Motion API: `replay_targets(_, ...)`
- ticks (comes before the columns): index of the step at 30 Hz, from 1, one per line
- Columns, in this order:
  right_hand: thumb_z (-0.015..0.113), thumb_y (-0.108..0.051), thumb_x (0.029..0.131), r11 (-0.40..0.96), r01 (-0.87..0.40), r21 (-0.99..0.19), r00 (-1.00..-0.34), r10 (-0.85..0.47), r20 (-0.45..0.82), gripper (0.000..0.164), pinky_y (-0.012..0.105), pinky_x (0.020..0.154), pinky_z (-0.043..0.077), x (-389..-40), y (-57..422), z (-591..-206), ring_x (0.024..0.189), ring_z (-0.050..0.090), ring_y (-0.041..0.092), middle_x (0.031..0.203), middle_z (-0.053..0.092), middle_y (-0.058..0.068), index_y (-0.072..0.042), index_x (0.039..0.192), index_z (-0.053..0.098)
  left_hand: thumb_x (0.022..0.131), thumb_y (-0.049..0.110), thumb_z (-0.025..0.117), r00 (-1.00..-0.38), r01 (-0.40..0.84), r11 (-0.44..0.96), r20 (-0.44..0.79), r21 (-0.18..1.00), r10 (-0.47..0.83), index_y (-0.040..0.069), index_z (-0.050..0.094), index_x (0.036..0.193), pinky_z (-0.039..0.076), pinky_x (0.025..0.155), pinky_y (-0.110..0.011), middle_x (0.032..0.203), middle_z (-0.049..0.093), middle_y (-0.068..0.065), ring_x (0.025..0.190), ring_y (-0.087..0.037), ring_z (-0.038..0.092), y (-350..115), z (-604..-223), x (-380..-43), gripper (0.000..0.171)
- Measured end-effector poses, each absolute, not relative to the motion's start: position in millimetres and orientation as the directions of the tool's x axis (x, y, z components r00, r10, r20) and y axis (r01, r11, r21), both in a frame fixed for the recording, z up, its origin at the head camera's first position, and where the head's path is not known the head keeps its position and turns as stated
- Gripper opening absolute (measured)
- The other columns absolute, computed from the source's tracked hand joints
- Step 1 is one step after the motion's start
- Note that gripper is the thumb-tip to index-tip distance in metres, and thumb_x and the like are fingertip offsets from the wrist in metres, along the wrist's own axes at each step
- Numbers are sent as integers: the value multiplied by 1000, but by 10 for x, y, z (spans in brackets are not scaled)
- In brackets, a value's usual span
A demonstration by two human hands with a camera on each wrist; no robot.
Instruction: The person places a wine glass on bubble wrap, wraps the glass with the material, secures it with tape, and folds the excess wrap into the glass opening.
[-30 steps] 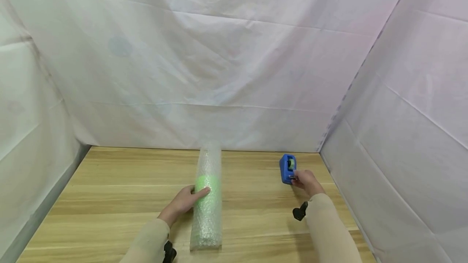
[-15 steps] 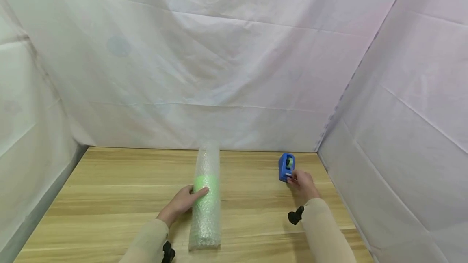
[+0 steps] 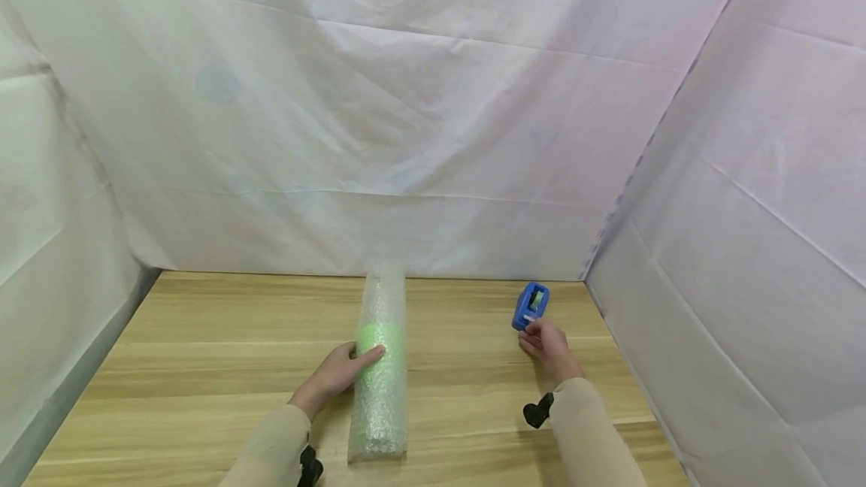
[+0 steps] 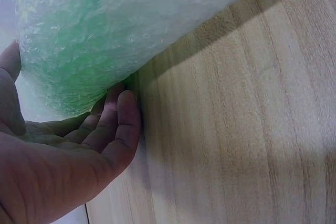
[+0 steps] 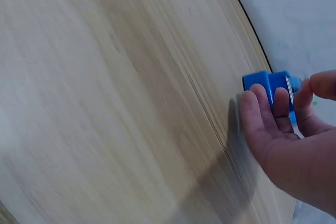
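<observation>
Bubble-wrapped green cylinder roll [image 3: 381,367] lies lengthwise on the light wooden table [image 3: 203,337], and serves as the landmark. The left hand [image 3: 336,376] rests against the roll's left side, fingers loosely curved along the wrap with the thumb on top, steadying it rather than clenching. To the right of the roll, well apart, the right hand [image 3: 546,344] pinches the near end of a small blue plastic tape dispenser [image 3: 531,305]. Compared with a second ago, the dispenser has tipped up and turned, which suggests tape is being drawn for the wrap.
</observation>
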State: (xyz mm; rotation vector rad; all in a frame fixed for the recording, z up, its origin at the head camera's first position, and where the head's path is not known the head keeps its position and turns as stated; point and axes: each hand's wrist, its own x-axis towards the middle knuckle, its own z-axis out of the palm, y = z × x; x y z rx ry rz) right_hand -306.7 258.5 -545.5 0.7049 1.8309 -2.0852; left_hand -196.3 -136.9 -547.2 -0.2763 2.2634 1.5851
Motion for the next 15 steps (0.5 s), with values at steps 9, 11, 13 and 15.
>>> replay_targets(9, 45, -22, 93, -145, 541, -829, -823, 109, -557, 23, 21, 55, 42, -3060, 2495, -5585, 59, 51, 7, 71, 61, -2, 0, 100, 50, 79, 66, 52, -923, -343, 362, -382, 867, 40, -8, 37, 134, 46, 91, -49, 129, 50, -23, 113, -33, 53, -1377, -5500, -1976, 93)
replay_targets(11, 45, -27, 95, -133, 549, -825, -817, 126, -563, 27, 21, 54, 41, -3062, 2502, -5625, 58, 50, 7, 70, 61, -2, -1, 99, 52, 79, 66, 52, -922, -346, 361, -386, 866, 43, -8, 36, 134, 46, 92, -50, 129, 49, -24, 114, -34, 53, -1374, -5499, -1975, 94)
replay_targets(13, 45, -30, 96, -107, 558, -823, -811, 137, -568, 31, 23, 55, 40, -3056, 2516, -5663, 57, 49, 7, 70, 60, -1, 0, 99, 52, 79, 66, 52, -919, -350, 361, -391, 865, 46, -8, 35, 135, 45, 92, -51, 130, 48, -24, 115, -35, 52, -1370, -5489, -1969, 94)
replay_targets(15, 44, -31, 96, -87, 572, -815, -801, 153, -579, 33, 24, 56, 41, -3049, 2530, -5699, 57, 48, 8, 70, 59, 0, 0, 99, 52, 79, 66, 52, -918, -351, 362, -394, 864, 50, -9, 35, 135, 44, 93, -52, 131, 48, -25, 116, -36, 51, -1365, -5479, -1963, 95)
